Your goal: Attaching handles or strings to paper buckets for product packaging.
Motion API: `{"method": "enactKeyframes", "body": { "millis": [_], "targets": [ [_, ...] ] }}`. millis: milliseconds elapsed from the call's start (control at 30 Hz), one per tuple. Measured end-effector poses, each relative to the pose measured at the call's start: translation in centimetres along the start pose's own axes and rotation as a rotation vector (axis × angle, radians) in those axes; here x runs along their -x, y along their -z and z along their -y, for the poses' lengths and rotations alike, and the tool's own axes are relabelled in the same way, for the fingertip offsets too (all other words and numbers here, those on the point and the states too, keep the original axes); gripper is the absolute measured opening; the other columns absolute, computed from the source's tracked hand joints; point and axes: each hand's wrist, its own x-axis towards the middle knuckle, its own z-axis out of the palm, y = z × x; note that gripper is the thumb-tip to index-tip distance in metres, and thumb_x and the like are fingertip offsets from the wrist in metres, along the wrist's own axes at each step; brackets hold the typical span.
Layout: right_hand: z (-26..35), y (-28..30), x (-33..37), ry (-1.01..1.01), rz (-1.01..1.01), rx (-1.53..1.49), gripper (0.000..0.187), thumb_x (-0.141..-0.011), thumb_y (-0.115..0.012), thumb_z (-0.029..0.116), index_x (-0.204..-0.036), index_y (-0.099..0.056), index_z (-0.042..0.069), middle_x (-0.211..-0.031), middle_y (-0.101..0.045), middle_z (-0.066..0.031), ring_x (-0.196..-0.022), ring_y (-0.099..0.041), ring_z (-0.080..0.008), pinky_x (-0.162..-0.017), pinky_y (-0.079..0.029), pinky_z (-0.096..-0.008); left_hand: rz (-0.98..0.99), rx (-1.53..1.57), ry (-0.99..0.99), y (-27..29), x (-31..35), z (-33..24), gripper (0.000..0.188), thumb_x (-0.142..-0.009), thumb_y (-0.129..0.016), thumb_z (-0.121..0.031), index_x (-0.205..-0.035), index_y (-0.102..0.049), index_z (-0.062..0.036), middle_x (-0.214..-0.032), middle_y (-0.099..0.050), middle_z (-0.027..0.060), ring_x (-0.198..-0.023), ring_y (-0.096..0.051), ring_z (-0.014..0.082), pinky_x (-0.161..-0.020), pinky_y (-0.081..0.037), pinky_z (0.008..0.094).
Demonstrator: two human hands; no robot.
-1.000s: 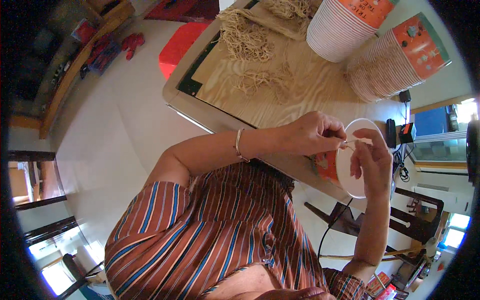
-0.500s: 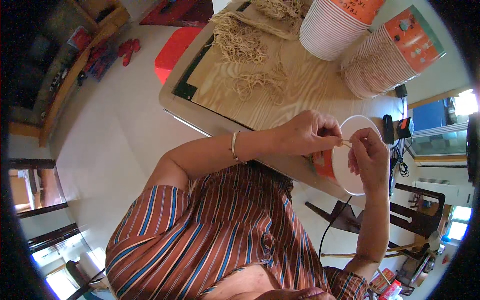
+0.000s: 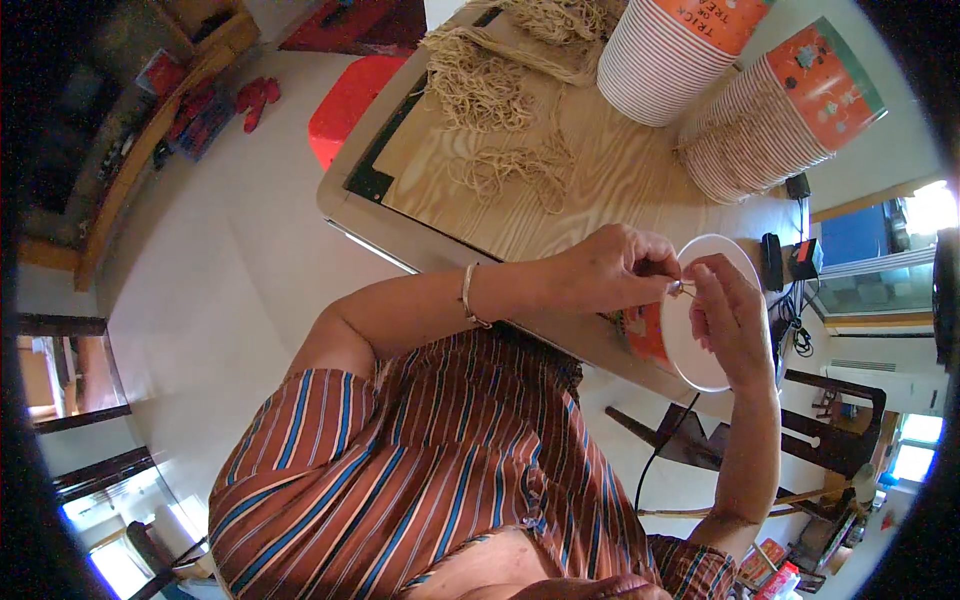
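Note:
My left hand (image 3: 622, 268), with a bangle on its wrist, pinches one end of a short piece of tan twine (image 3: 685, 289). Thumb and fingers of my right hand (image 3: 735, 320) are closed on the same twine, nearly touching the left fingertips. Both hands are over the mouth of a paper bucket (image 3: 690, 352), white inside with an orange printed side and a white rim. It is tilted at the table's edge, its mouth toward my right; my hands cover part of it. Whether the twine is fastened to the bucket I cannot tell.
Tangled twine (image 3: 480, 85) is heaped on the wooden table (image 3: 620, 180), with a smaller loose bunch (image 3: 515, 170) nearer me. Two tall stacks of paper buckets, one left (image 3: 650, 75) and one right (image 3: 760, 125), stand behind. Black cables (image 3: 795, 320) hang at the right edge.
My right fingers have moved slightly left and closer to the left fingertips, so less twine shows between them. My left hand has stayed nearly in place.

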Motion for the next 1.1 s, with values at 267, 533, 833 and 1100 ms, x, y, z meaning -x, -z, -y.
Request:
{"method": "enactKeyframes", "body": {
  "millis": [267,533,833,1100],
  "targets": [
    [-0.8,0.7,-0.1,0.007,0.092,0.008,0.017,-0.093,-0.058,0.016,-0.083,-0.061,0.003,-0.061,-0.053,-0.0012,-0.055,-0.048,-0.0066,-0.049,-0.039,-0.0236,-0.006,0.047,0.03,-0.1,0.1,0.1,0.021,-0.088,-0.062,-0.019,-0.096,-0.064,-0.0003,-0.09,-0.065,0.0032,-0.085,-0.058,0.0081,-0.076,-0.048,0.0245],
    [-1.6,1.1,0.0,0.019,0.09,-0.001,0.013,-0.086,-0.066,0.012,-0.08,-0.062,0.002,-0.067,-0.059,0.0006,-0.062,-0.05,-0.0051,-0.056,-0.042,-0.0232,-0.038,0.139,0.057,-0.2,-0.1,0.2,0.02,-0.085,-0.066,-0.017,-0.094,-0.066,0.0007,-0.08,-0.065,0.0016,-0.077,-0.055,0.007,-0.072,-0.047,0.0258],
    [-1.1,0.9,0.2,0.006,0.053,0.012,0.013,-0.085,-0.068,0.011,-0.078,-0.061,0.001,-0.068,-0.06,0.0001,-0.065,-0.053,-0.0048,-0.06,-0.044,-0.0227,-0.003,0.148,0.077,0.1,-0.3,0.3,0.015,-0.088,-0.065,-0.017,-0.095,-0.066,-0.0029,-0.084,-0.064,-0.0019,-0.08,-0.056,0.0055,-0.075,-0.047,0.0232],
    [-2.6,0.0,0.2,0.071,-0.005,-0.014,0.014,-0.085,-0.067,0.009,-0.077,-0.059,0.002,-0.066,-0.059,0.0004,-0.061,-0.051,-0.005,-0.057,-0.043,-0.0231,0.008,0.254,0.105,0.2,-0.3,1.4,0.018,-0.087,-0.068,-0.018,-0.095,-0.066,-0.0021,-0.083,-0.064,-0.0017,-0.08,-0.056,0.0056,-0.074,-0.047,0.0227]
  ]
}}
